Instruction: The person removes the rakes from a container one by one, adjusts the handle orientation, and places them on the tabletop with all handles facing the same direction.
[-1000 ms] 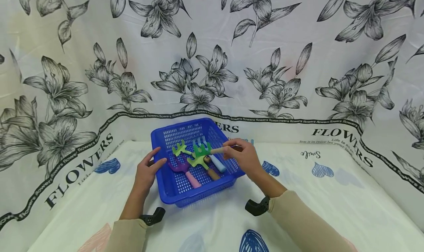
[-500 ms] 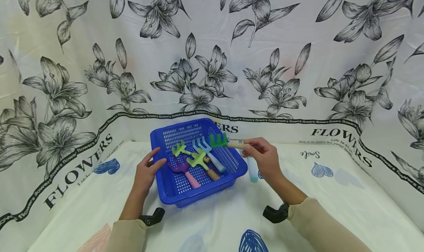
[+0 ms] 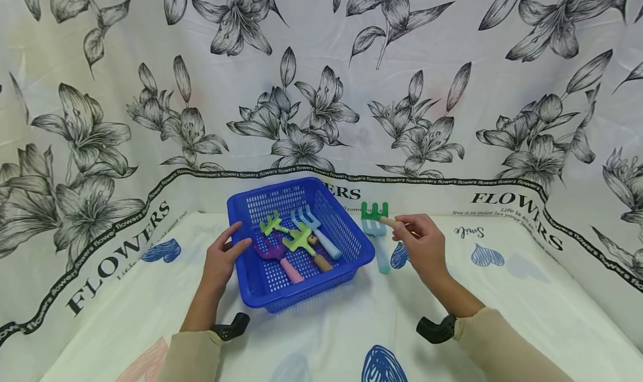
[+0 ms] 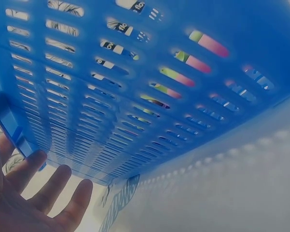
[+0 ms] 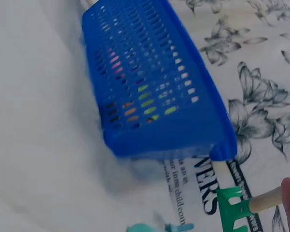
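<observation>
My right hand (image 3: 421, 241) pinches the pale handle of a toy hand rake (image 3: 375, 211) with a green head, held right of the basket. The green rake head also shows at the lower right of the right wrist view. Below it on the cloth lies a light blue toy rake (image 3: 382, 253). At the left rim of the blue plastic basket (image 3: 306, 292) rests my left hand (image 3: 221, 257). Its fingers (image 4: 53, 186) are loosely spread beside the basket wall. Inside the basket are a purple shovel (image 3: 273, 252) with pink handle, a blue rake (image 3: 329, 245) and two lime-green rakes.
A white cloth (image 3: 321, 337) with heart prints covers the surface. Behind the basket rises a floral curtain (image 3: 311, 91), with a black lettered band (image 3: 412, 180) near its bottom.
My right hand has carried the green rake out of the basket and to the right, over the light blue rake on the cloth. The left hand and basket have stayed in place.
</observation>
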`<action>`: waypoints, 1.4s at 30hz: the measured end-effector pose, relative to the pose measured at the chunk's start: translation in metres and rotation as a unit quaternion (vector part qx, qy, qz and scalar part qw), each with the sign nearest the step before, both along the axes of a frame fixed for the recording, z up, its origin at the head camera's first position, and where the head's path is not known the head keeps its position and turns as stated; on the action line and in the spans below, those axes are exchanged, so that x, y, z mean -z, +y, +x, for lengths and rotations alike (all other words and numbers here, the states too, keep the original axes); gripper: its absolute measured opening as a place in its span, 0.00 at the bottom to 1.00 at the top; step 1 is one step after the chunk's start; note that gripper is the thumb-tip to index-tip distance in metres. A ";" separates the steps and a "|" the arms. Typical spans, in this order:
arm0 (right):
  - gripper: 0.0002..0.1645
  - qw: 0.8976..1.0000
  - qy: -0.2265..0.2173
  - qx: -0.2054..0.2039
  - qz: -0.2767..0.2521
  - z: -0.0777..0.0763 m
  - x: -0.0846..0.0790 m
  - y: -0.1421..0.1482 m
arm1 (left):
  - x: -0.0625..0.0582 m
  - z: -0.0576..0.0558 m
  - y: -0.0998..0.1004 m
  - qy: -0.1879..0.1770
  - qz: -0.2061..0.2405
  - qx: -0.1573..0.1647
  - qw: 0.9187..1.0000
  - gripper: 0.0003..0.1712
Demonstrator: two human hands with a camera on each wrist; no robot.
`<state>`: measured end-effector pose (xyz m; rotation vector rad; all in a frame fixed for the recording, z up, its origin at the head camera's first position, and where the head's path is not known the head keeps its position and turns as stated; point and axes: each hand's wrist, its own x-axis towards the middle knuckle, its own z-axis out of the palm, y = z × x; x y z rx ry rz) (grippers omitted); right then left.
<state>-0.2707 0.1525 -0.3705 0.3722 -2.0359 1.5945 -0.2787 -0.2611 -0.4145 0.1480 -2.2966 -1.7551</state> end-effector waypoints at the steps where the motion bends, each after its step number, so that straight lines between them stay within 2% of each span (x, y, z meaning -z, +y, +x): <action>1: 0.13 1.000 -0.005 0.009 0.009 -0.001 0.004 0.003 | 0.000 0.000 0.000 0.000 0.000 0.000 1.000 0.40; 6: 0.14 0.997 -0.037 0.046 0.045 -0.002 0.018 0.016 | 0.000 0.000 0.000 -0.001 0.000 -0.001 1.000 0.39; 13: 0.11 0.988 -0.063 0.096 0.103 0.000 0.032 0.027 | -0.001 0.001 0.000 -0.002 -0.001 -0.003 1.000 0.40; 27: 0.10 0.977 -0.097 0.127 0.144 -0.006 0.051 0.038 | -0.003 0.002 -0.001 -0.004 -0.001 -0.002 1.000 0.41; 32: 0.10 0.968 -0.149 0.104 0.173 -0.012 0.056 0.043 | -0.004 0.002 0.000 -0.002 0.001 0.000 1.000 0.40; 37: 0.11 0.952 -0.205 0.078 0.212 -0.020 0.061 0.048 | -0.005 0.002 0.001 -0.001 0.001 0.000 1.000 0.40; 40: 0.12 0.945 -0.223 0.072 0.230 -0.023 0.064 0.050 | -0.006 0.002 0.001 -0.006 -0.001 -0.003 1.000 0.40; 42: 0.12 0.943 -0.226 0.068 0.235 -0.025 0.066 0.051 | -0.005 0.001 0.001 -0.008 -0.004 -0.003 1.000 0.40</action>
